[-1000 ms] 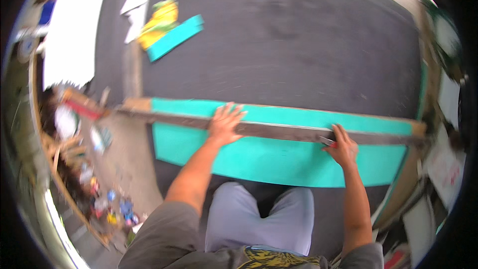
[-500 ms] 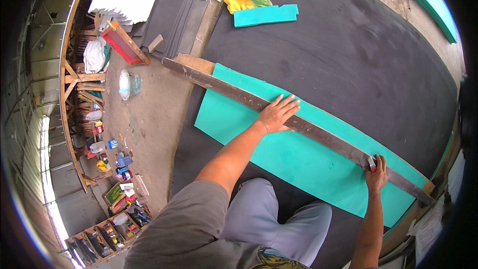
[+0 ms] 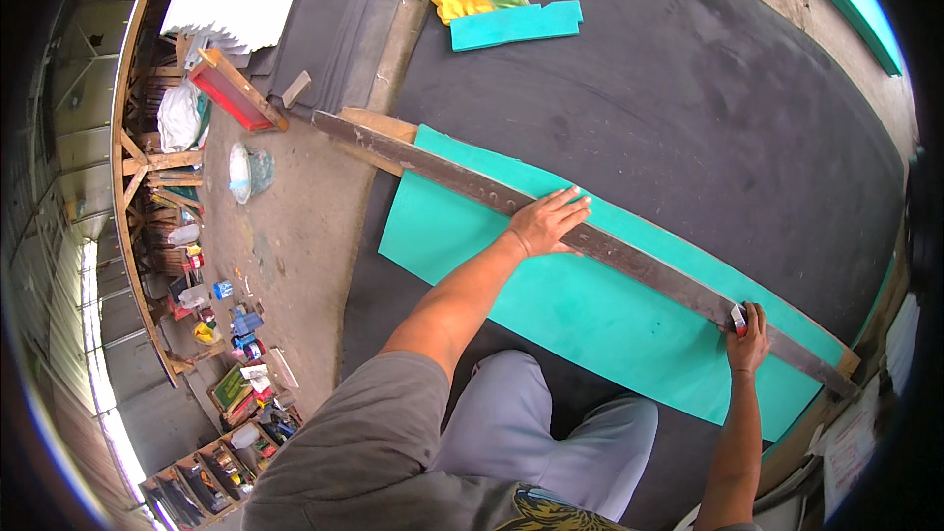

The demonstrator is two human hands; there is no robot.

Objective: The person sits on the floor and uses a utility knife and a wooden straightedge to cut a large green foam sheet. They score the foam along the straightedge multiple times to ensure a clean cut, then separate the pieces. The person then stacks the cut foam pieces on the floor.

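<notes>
Splayed, the left hand lies across the dark straightedge over the turquoise sheet, widest toward seven o'clock. Toward four o'clock, the right hand pinches a small metal-tipped tool. Uneven pressure might pivot the straightedge. Whether the tip touches anything is unclear.

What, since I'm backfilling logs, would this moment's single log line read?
left hand: on dark bar; right hand: holding small tool at bar; dark bar: across teal sheet
</notes>
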